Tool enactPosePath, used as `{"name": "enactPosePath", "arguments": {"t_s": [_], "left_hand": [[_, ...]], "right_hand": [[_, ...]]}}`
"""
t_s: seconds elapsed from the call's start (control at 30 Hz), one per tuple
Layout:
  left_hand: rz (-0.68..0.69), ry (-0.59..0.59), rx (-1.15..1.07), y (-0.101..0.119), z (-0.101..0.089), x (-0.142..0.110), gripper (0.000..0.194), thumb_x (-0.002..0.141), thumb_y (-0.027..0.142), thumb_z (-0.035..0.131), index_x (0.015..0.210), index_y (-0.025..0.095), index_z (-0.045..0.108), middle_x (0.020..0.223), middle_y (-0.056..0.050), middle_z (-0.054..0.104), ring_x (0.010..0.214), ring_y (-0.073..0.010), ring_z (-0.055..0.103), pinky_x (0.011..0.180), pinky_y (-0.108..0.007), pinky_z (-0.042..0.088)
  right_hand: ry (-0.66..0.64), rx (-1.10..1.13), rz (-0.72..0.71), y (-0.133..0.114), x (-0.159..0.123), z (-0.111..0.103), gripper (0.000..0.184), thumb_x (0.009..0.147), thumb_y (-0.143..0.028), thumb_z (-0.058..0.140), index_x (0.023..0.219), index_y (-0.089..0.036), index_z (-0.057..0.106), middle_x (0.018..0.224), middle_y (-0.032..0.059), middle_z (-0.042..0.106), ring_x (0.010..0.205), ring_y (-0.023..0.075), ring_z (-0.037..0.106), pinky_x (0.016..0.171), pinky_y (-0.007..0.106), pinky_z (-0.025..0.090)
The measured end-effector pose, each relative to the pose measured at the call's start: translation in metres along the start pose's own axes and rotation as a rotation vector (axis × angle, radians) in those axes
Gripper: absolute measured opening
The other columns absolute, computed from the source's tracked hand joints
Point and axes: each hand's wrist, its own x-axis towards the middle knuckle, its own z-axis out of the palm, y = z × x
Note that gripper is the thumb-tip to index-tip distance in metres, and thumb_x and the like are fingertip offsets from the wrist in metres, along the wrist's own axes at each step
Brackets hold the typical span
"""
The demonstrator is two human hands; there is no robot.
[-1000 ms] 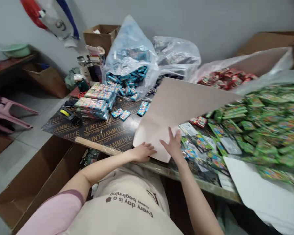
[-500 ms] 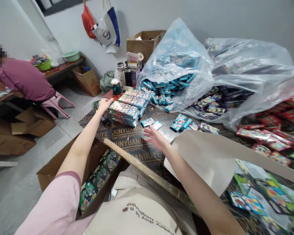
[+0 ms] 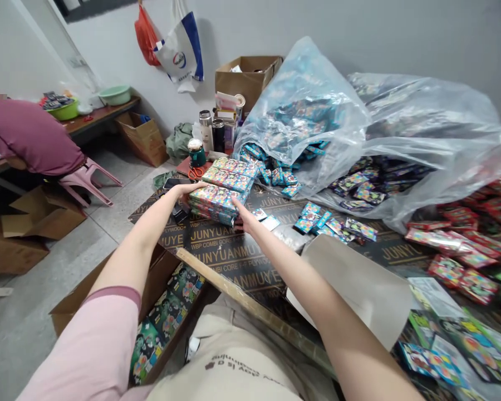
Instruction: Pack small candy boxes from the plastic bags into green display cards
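Observation:
Two blocks of stacked colourful packets (image 3: 215,199) sit side by side on the dark printed plywood table (image 3: 217,253). My left hand (image 3: 186,190) presses against the left end of the nearer block, with most of its fingers hidden behind it. At the opposite end my right hand (image 3: 241,214) grips the same block, thumb up at its top edge and fingers low on the side. A few loose blue packets (image 3: 259,214) lie just beyond my right hand. Orange-handled scissors (image 3: 195,173) and a dark phone (image 3: 177,182) lie past my left hand.
Large clear plastic bags (image 3: 304,94) spill blue, purple and red packets along the wall. A white curved sheet (image 3: 354,284) lies at the right. Below the table edge stands a carton (image 3: 79,303) holding green printed boxes. A person (image 3: 33,136) sits on a pink stool at left.
My right hand has moved left from open space onto the near block's right end. My left hand has come down against its left end. The view has shifted slightly.

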Motion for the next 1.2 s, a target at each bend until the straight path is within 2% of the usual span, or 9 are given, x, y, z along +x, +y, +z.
{"name": "enactPosePath", "arguments": {"t_s": [0.13, 0.23, 0.33, 0.43, 0.5, 0.67, 0.8, 0.97, 1.2], "left_hand": [[-0.024, -0.073, -0.05, -0.009, 0.022, -0.01, 0.052, 0.06, 0.059, 0.076, 0.088, 0.017, 0.066, 0.087, -0.016, 0.072, 0.088, -0.0332, 0.067, 0.078, -0.047, 0.05], [0.184, -0.252, -0.223, -0.028, 0.05, -0.028, 0.052, 0.058, 0.05, 0.08, 0.095, 0.016, 0.067, 0.099, -0.014, 0.071, 0.094, -0.0297, 0.066, 0.082, -0.04, 0.051], [0.426, -0.284, -0.36, -0.059, 0.082, -0.046, 0.082, 0.053, 0.04, 0.084, 0.126, 0.018, 0.053, 0.125, -0.015, 0.061, 0.11, -0.0286, 0.061, 0.092, -0.04, 0.049], [0.581, -0.189, -0.336, -0.097, 0.11, -0.059, 0.128, 0.045, 0.035, 0.088, 0.149, 0.023, 0.015, 0.15, -0.018, 0.032, 0.132, -0.0304, 0.044, 0.105, -0.041, 0.04], [0.698, -0.157, -0.215, -0.118, 0.123, -0.064, 0.139, 0.045, 0.037, 0.088, 0.151, 0.023, 0.0, 0.156, -0.018, 0.017, 0.142, -0.0307, 0.027, 0.114, -0.042, 0.027], [0.945, -0.13, 0.136, -0.142, 0.138, -0.072, 0.141, 0.048, 0.048, 0.087, 0.151, 0.023, -0.005, 0.153, -0.016, 0.011, 0.144, -0.0356, 0.013, 0.118, -0.051, 0.01], [1.056, -0.156, 0.278, -0.144, 0.143, -0.076, 0.144, 0.05, 0.052, 0.086, 0.15, 0.023, -0.014, 0.153, -0.019, 0.005, 0.144, -0.0388, 0.009, 0.116, -0.056, 0.01], [1.086, -0.28, 0.384, -0.15, 0.147, -0.068, 0.15, 0.051, 0.053, 0.085, 0.145, 0.022, -0.028, 0.156, -0.02, -0.013, 0.144, -0.0407, -0.011, 0.114, -0.061, 0.003], [1.067, -0.203, 0.226, -0.139, 0.163, -0.062, 0.134, 0.051, 0.031, 0.084, 0.151, 0.02, -0.004, 0.154, -0.018, 0.012, 0.143, -0.0374, 0.015, 0.116, -0.055, 0.014]], "right_hand": [[0.171, 0.152, 0.077, 0.008, -0.026, 0.0, 0.054, 0.069, -0.064, 0.061, 0.104, -0.023, 0.059, 0.097, 0.0063, 0.07, 0.091, 0.0236, 0.063, 0.078, 0.037, 0.05], [0.167, 0.169, -0.06, 0.026, -0.058, -0.011, 0.058, 0.068, -0.06, 0.063, 0.113, -0.023, 0.056, 0.108, 0.0053, 0.069, 0.101, 0.0247, 0.063, 0.086, 0.038, 0.05], [0.144, 0.093, -0.196, 0.048, -0.088, -0.033, 0.088, 0.059, -0.055, 0.075, 0.133, -0.023, 0.038, 0.125, 0.0093, 0.061, 0.11, 0.0279, 0.059, 0.094, 0.042, 0.048], [0.084, -0.179, -0.391, 0.067, -0.113, -0.061, 0.126, 0.049, -0.052, 0.083, 0.148, -0.023, 0.01, 0.148, 0.0147, 0.036, 0.133, 0.0324, 0.04, 0.107, 0.046, 0.037], [0.036, -0.459, -0.501, 0.074, -0.126, -0.078, 0.135, 0.049, -0.055, 0.083, 0.15, -0.024, -0.002, 0.156, 0.0155, 0.018, 0.142, 0.035, 0.023, 0.112, 0.051, 0.027], [0.009, -1.179, -0.579, 0.06, -0.146, -0.097, 0.13, 0.047, -0.068, 0.078, 0.151, -0.028, 0.012, 0.157, 0.0184, 0.001, 0.142, 0.0471, 0.004, 0.107, 0.066, 0.011], [-0.073, -1.413, -0.66, 0.034, -0.144, -0.085, 0.127, 0.048, -0.075, 0.072, 0.151, -0.027, 0.017, 0.153, 0.0222, 0.015, 0.138, 0.0501, 0.013, 0.104, 0.068, 0.01], [-0.142, -1.483, -0.692, 0.032, -0.144, -0.065, 0.116, 0.055, -0.063, 0.072, 0.151, -0.026, 0.018, 0.127, 0.0185, 0.046, 0.116, 0.0375, 0.044, 0.102, 0.058, 0.02], [-0.012, -1.508, -0.528, 0.037, -0.149, -0.04, 0.107, 0.057, -0.046, 0.075, 0.15, -0.027, 0.025, 0.123, 0.0184, 0.046, 0.11, 0.0379, 0.043, 0.09, 0.048, 0.031]]}}
